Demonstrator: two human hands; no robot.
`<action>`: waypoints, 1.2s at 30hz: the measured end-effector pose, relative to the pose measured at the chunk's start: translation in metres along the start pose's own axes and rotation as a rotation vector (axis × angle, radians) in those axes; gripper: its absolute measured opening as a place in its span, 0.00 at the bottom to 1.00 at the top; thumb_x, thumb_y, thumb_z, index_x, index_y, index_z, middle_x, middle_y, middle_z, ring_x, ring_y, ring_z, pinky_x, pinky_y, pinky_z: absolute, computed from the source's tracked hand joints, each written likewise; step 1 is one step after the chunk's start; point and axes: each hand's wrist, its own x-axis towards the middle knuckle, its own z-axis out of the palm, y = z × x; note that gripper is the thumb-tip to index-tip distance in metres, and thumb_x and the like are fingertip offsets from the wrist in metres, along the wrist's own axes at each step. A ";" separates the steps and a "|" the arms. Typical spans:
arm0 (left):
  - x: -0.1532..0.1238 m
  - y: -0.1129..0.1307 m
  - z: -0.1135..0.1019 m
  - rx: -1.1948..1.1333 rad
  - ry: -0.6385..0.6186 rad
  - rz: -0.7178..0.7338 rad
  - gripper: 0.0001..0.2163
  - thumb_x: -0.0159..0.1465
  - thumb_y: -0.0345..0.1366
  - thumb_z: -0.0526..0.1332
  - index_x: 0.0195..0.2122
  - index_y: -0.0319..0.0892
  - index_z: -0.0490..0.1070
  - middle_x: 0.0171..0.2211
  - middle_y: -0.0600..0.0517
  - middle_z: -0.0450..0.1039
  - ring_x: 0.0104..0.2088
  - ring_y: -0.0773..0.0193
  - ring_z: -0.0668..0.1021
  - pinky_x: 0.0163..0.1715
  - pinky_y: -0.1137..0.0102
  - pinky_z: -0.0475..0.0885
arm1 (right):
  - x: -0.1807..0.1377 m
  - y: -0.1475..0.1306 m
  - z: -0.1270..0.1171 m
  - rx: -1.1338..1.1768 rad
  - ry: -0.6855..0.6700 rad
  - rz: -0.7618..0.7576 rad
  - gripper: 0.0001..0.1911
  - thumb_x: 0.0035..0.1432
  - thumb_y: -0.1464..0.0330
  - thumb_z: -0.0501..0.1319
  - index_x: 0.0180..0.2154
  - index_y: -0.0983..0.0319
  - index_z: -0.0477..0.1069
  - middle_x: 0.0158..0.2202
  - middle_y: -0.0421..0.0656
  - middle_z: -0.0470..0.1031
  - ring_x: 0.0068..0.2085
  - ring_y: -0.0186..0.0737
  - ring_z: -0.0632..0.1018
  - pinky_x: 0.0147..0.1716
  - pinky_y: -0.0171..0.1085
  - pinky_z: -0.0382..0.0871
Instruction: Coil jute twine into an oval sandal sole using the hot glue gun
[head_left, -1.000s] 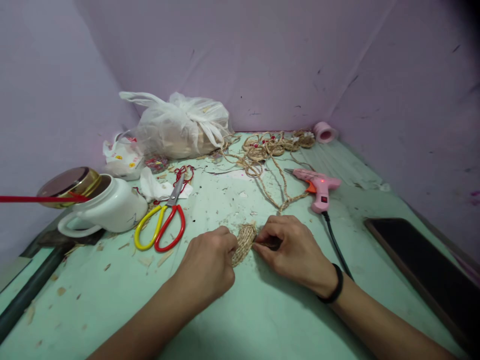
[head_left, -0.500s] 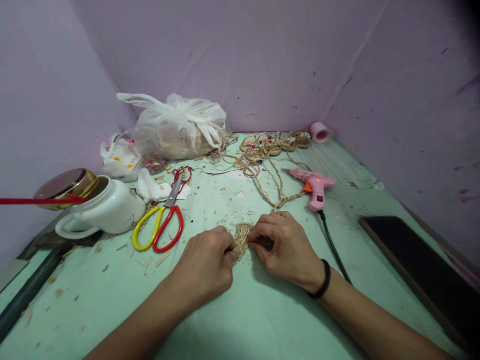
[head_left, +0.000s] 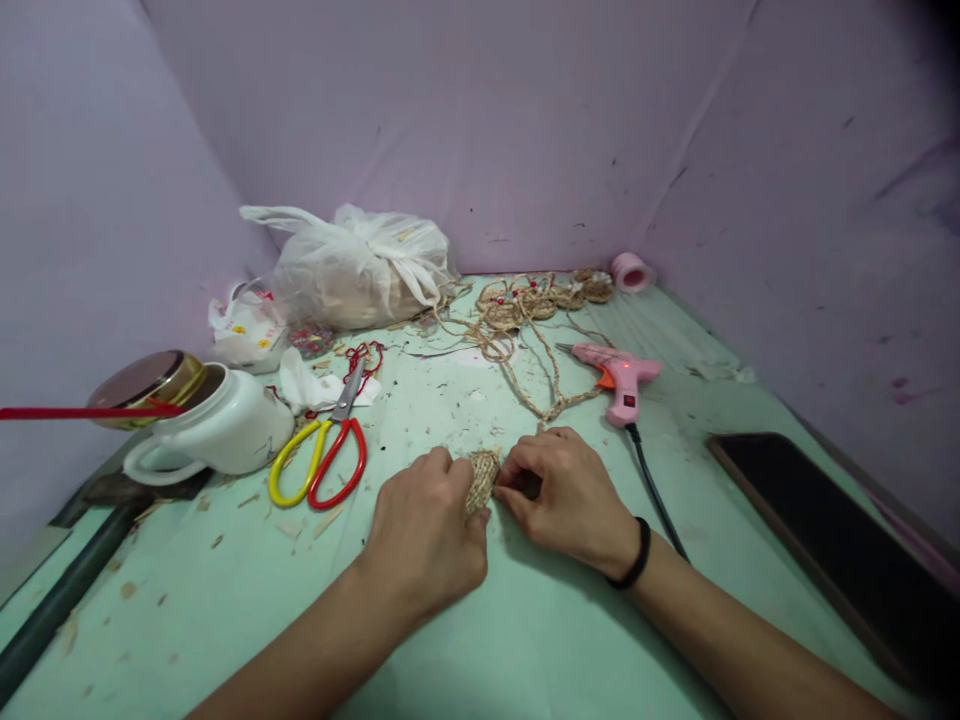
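A small coil of jute rope (head_left: 482, 479) lies on the green table (head_left: 525, 630) between my two hands. My left hand (head_left: 427, 535) is closed, its fingers pressed on the coil's left side. My right hand (head_left: 566, 495), with a black band on its wrist, pinches the coil's right edge. A strand of jute rope (head_left: 525, 385) runs from the coil to a tangle of rope (head_left: 525, 300) at the back. Much of the coil is hidden by my fingers.
Yellow-and-red scissors (head_left: 322, 455) lie left of my hands, beside a white mug (head_left: 217, 425) with a gold lid. A pink glue gun (head_left: 619, 375) with a black cord lies to the right, near a dark slab (head_left: 832, 545). A white plastic bag (head_left: 360, 265) sits at the back.
My two hands have drawn closer together over the coil, so less of it shows. The camera view shifted slightly.
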 end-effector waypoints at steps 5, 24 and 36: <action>0.001 0.006 0.003 0.020 0.028 -0.046 0.07 0.56 0.36 0.54 0.36 0.41 0.65 0.35 0.46 0.70 0.37 0.53 0.74 0.32 0.63 0.64 | 0.000 0.000 -0.002 -0.010 -0.025 0.000 0.04 0.43 0.72 0.66 0.22 0.62 0.72 0.22 0.39 0.75 0.28 0.38 0.73 0.37 0.41 0.58; -0.001 -0.009 0.001 -0.088 -0.012 0.035 0.08 0.52 0.33 0.57 0.32 0.41 0.71 0.33 0.47 0.73 0.38 0.54 0.73 0.40 0.59 0.65 | 0.003 0.008 -0.021 -0.203 -0.227 -0.267 0.04 0.52 0.74 0.61 0.27 0.61 0.70 0.25 0.40 0.75 0.32 0.40 0.74 0.54 0.50 0.48; -0.001 -0.012 0.004 -0.132 0.016 0.084 0.03 0.52 0.31 0.58 0.28 0.42 0.70 0.31 0.48 0.72 0.37 0.56 0.73 0.41 0.61 0.65 | -0.001 0.004 -0.013 -0.026 -0.087 -0.376 0.04 0.51 0.73 0.61 0.31 0.60 0.73 0.33 0.43 0.75 0.36 0.42 0.72 0.45 0.46 0.58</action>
